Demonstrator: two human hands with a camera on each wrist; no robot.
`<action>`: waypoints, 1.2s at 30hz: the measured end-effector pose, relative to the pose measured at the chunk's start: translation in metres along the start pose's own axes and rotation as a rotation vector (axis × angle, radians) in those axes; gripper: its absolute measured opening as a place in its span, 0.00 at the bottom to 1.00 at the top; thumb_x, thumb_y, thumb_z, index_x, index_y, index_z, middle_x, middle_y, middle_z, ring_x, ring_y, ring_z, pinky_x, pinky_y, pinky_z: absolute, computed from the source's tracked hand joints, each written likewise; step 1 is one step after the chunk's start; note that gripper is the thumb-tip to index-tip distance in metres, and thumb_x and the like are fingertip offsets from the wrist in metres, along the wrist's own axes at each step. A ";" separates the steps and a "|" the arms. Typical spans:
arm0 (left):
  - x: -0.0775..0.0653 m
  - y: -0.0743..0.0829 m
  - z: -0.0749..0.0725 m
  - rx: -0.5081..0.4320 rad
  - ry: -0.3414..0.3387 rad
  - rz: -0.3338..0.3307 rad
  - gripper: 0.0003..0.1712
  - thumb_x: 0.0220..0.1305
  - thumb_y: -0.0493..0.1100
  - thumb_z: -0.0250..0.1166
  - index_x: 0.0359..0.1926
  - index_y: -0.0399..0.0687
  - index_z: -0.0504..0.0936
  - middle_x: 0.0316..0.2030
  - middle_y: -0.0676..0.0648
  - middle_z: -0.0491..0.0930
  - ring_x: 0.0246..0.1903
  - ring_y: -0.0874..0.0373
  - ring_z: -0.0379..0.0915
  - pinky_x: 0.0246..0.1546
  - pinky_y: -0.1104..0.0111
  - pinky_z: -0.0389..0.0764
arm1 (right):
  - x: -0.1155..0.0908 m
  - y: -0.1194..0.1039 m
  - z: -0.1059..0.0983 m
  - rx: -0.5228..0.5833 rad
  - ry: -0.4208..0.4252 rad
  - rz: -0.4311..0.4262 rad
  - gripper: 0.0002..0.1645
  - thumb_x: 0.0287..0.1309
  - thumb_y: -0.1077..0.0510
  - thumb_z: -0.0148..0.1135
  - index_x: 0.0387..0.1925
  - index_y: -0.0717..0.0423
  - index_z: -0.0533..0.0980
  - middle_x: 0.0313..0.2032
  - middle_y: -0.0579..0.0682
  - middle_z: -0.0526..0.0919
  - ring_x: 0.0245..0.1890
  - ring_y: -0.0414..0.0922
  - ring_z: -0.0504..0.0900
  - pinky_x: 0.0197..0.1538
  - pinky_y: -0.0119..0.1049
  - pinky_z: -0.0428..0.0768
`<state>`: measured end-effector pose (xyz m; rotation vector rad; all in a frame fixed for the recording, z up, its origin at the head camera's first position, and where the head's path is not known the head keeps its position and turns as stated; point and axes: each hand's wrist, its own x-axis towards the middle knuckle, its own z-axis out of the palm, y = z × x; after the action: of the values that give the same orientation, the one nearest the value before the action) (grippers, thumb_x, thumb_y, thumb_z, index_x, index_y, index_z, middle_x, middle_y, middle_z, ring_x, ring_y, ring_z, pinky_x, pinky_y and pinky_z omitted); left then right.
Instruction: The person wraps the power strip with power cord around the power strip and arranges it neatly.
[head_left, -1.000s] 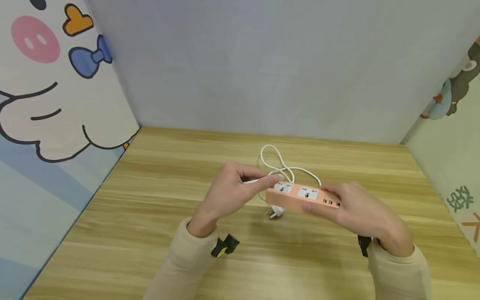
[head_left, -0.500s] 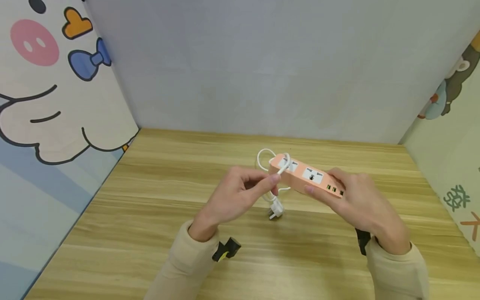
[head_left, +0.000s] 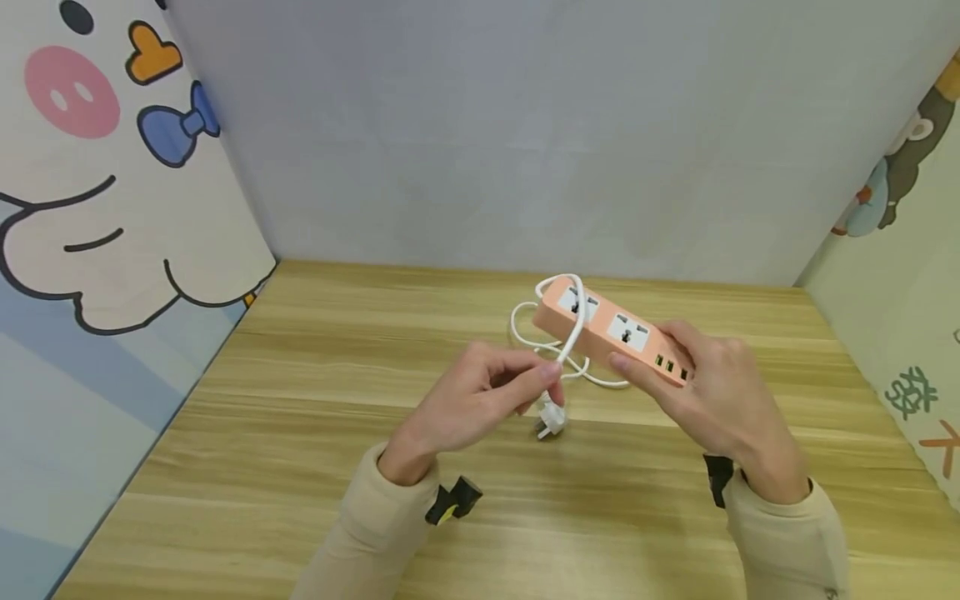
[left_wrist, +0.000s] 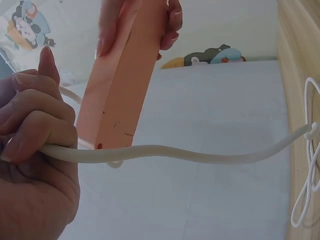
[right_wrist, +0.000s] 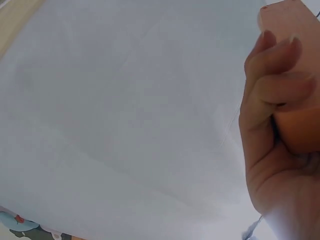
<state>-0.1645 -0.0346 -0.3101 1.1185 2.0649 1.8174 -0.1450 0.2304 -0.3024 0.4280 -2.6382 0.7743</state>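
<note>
My right hand (head_left: 716, 392) grips the near right end of an orange power strip (head_left: 603, 329), tilted up above the table, its white sockets and small USB ports facing me. Between thumb and fingers, my left hand (head_left: 480, 396) pinches the white cord (head_left: 576, 333), which loops over the strip's far left end. In the left wrist view, the cord (left_wrist: 200, 156) runs through the curled fingers toward the tabletop. Just below the left fingertips lies a white plug (head_left: 552, 417) with metal prongs. The right wrist view shows fingers curled round the strip (right_wrist: 300, 120).
Loose coils of cord (head_left: 517, 329) lie on the wood-grain table (head_left: 300, 375) behind the left hand. A pale grey wall panel (head_left: 480, 150) stands at the back. Cartoon-printed panels (head_left: 150, 233) border the table's sides.
The power strip's left end has risen and swung away from me in the right hand. My left hand has drawn the cord across the strip's top. The plug stays nearly in place.
</note>
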 end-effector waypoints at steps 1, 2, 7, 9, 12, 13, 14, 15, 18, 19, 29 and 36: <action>0.000 0.000 0.000 -0.008 -0.005 -0.004 0.16 0.77 0.39 0.55 0.35 0.39 0.86 0.18 0.52 0.66 0.16 0.63 0.55 0.16 0.72 0.57 | 0.000 0.000 0.000 0.000 0.014 -0.006 0.24 0.60 0.44 0.71 0.49 0.56 0.81 0.20 0.45 0.75 0.16 0.38 0.68 0.21 0.32 0.65; 0.000 0.000 0.000 -0.017 -0.010 -0.011 0.16 0.77 0.39 0.55 0.35 0.39 0.85 0.18 0.51 0.65 0.16 0.63 0.54 0.16 0.72 0.57 | 0.000 0.000 0.001 -0.001 0.028 -0.013 0.23 0.59 0.45 0.72 0.48 0.56 0.81 0.19 0.45 0.75 0.16 0.38 0.67 0.21 0.32 0.65; 0.000 0.000 0.000 -0.062 -0.022 -0.034 0.16 0.76 0.38 0.54 0.36 0.36 0.85 0.18 0.48 0.65 0.16 0.63 0.54 0.17 0.72 0.56 | 0.000 0.000 0.001 0.000 0.070 -0.033 0.24 0.57 0.46 0.74 0.48 0.57 0.81 0.19 0.45 0.74 0.15 0.36 0.66 0.20 0.32 0.64; 0.000 0.000 0.000 -0.071 -0.023 -0.039 0.16 0.76 0.37 0.54 0.36 0.35 0.85 0.18 0.44 0.66 0.16 0.63 0.54 0.17 0.72 0.57 | 0.000 0.000 0.001 0.003 0.080 -0.038 0.24 0.56 0.46 0.74 0.47 0.57 0.81 0.19 0.45 0.74 0.15 0.36 0.65 0.20 0.31 0.64; 0.001 -0.001 0.000 -0.079 -0.026 -0.041 0.15 0.76 0.36 0.54 0.36 0.34 0.85 0.19 0.41 0.66 0.17 0.63 0.55 0.17 0.73 0.57 | 0.000 0.001 0.002 0.011 0.094 -0.040 0.23 0.56 0.48 0.75 0.46 0.58 0.81 0.19 0.45 0.74 0.15 0.36 0.66 0.19 0.31 0.64; 0.001 -0.001 0.000 -0.083 -0.028 -0.041 0.16 0.76 0.37 0.54 0.36 0.34 0.85 0.19 0.40 0.66 0.17 0.63 0.55 0.17 0.72 0.57 | 0.000 0.001 0.002 0.014 0.101 -0.041 0.22 0.55 0.48 0.75 0.46 0.58 0.81 0.19 0.45 0.74 0.15 0.36 0.66 0.19 0.31 0.64; 0.001 -0.001 0.001 -0.088 -0.032 -0.041 0.16 0.76 0.37 0.54 0.36 0.34 0.85 0.19 0.41 0.66 0.17 0.63 0.55 0.17 0.73 0.57 | 0.000 0.001 0.002 0.018 0.107 -0.043 0.22 0.55 0.49 0.76 0.45 0.58 0.81 0.18 0.45 0.74 0.15 0.36 0.66 0.20 0.31 0.64; 0.001 -0.002 0.001 -0.093 -0.034 -0.040 0.16 0.76 0.37 0.53 0.36 0.34 0.85 0.18 0.43 0.66 0.17 0.63 0.55 0.18 0.72 0.57 | 0.000 0.001 0.002 0.022 0.112 -0.044 0.21 0.55 0.49 0.76 0.45 0.57 0.81 0.18 0.45 0.74 0.15 0.36 0.66 0.20 0.30 0.64; 0.002 -0.002 0.000 -0.113 -0.041 -0.050 0.16 0.76 0.37 0.53 0.36 0.33 0.85 0.19 0.47 0.66 0.18 0.62 0.55 0.18 0.72 0.56 | 0.000 0.003 0.002 0.033 0.131 -0.050 0.21 0.53 0.49 0.77 0.44 0.57 0.82 0.19 0.45 0.74 0.16 0.35 0.65 0.20 0.30 0.63; 0.002 -0.003 0.000 -0.121 -0.044 -0.054 0.16 0.76 0.38 0.53 0.36 0.33 0.85 0.19 0.48 0.65 0.18 0.62 0.55 0.18 0.72 0.56 | 0.001 0.003 0.002 0.037 0.137 -0.052 0.21 0.52 0.49 0.77 0.43 0.56 0.82 0.19 0.45 0.75 0.16 0.35 0.65 0.21 0.29 0.62; 0.003 -0.008 -0.002 -0.175 -0.098 -0.053 0.16 0.77 0.37 0.53 0.38 0.30 0.83 0.18 0.47 0.65 0.15 0.63 0.52 0.15 0.72 0.55 | 0.001 0.003 0.001 0.134 0.189 -0.080 0.20 0.48 0.56 0.79 0.43 0.58 0.84 0.19 0.47 0.77 0.15 0.33 0.66 0.20 0.27 0.64; 0.004 -0.013 -0.002 -0.192 -0.152 -0.013 0.16 0.78 0.37 0.52 0.39 0.28 0.83 0.19 0.46 0.68 0.16 0.62 0.57 0.18 0.72 0.60 | 0.000 0.003 -0.003 0.185 0.212 -0.073 0.21 0.46 0.58 0.79 0.44 0.57 0.85 0.22 0.48 0.81 0.16 0.33 0.68 0.21 0.26 0.65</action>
<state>-0.1740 -0.0332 -0.3201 1.1480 1.7689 1.8180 -0.1451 0.2343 -0.3017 0.4605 -2.3527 0.9866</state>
